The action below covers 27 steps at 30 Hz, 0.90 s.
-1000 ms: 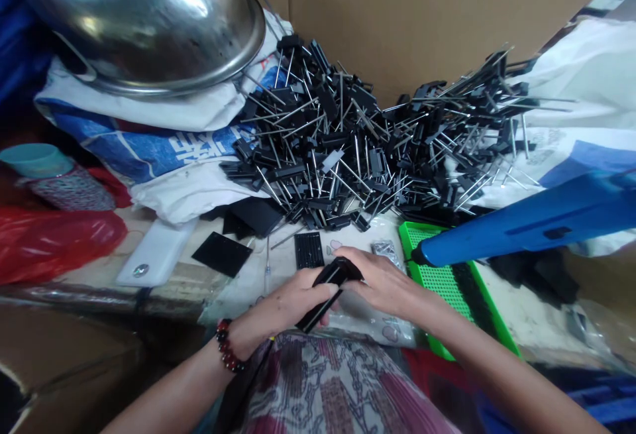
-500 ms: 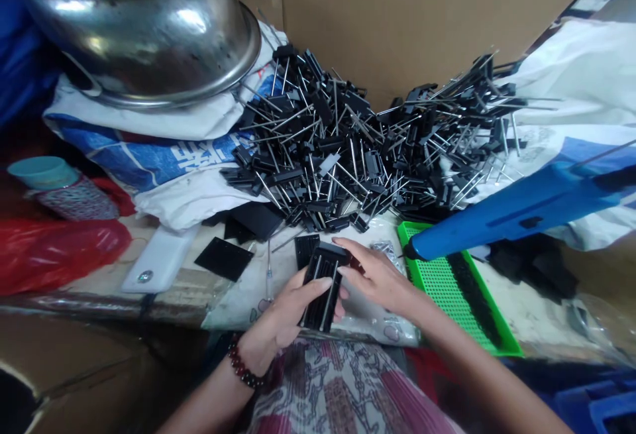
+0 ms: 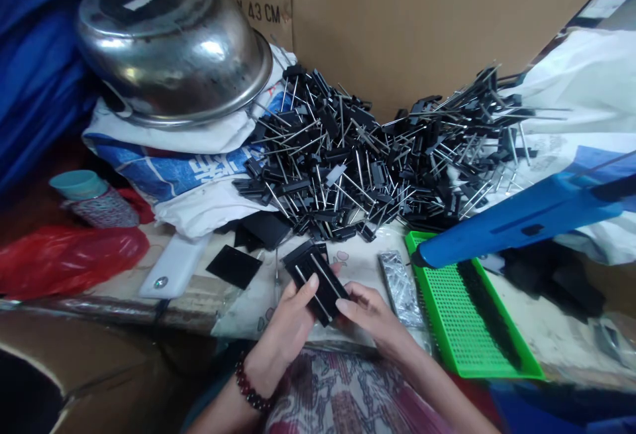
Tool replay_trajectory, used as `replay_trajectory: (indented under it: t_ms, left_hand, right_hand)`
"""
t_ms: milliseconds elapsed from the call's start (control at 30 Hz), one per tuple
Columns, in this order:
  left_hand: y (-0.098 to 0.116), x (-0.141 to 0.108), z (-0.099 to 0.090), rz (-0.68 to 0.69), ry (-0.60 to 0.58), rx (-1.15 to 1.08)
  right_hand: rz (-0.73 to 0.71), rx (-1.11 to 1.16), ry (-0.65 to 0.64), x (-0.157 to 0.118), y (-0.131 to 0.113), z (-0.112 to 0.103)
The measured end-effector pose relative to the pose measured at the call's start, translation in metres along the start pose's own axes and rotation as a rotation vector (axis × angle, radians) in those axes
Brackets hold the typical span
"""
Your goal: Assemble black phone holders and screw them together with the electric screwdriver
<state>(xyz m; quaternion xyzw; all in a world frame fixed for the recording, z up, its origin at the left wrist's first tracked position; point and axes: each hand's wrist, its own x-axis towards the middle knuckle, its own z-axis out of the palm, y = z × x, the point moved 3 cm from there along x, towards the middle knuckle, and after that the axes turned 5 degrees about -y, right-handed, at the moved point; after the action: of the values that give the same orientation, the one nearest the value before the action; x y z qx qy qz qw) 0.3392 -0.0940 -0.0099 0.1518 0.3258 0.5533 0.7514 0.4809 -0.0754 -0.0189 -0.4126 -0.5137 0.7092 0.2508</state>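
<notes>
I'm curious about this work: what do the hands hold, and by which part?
A black piece: the left hand grips it around the middle, thumb on top; the right hand touches its near right corner.

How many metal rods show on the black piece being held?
2: one metal rod passes under the thumb of the left hand; the other rod lies alongside, ending near the right hand. Others may be hidden underneath the black piece.

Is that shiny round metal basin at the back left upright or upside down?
Upside down: the shiny round metal basin shows its flat base on top, with its wider rim below.
</notes>
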Motion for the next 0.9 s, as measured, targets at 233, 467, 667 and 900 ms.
replay_trajectory:
  t_ms: [233,467,667,900]
  left_hand:
    - [0.007,-0.027,-0.027,-0.254,-0.211,0.026]
    - [-0.01,-0.022,-0.018,-0.449,-0.326,0.339]
    - [-0.009,-0.017,-0.023,-0.351,-0.135,0.319]
    - [0.015,-0.036,-0.026,-0.277,0.123,0.221]
  right_hand:
    - [-0.099,-0.13,0.107,0.001,-0.032,-0.029]
    - [-0.122,-0.488,-0.192,0.015,-0.049,-0.002]
    - [-0.248,-0.826,0.057,0.041,-0.046,-0.017]
    - [-0.274,-1.178,0.051,0.059,-0.026,-0.003]
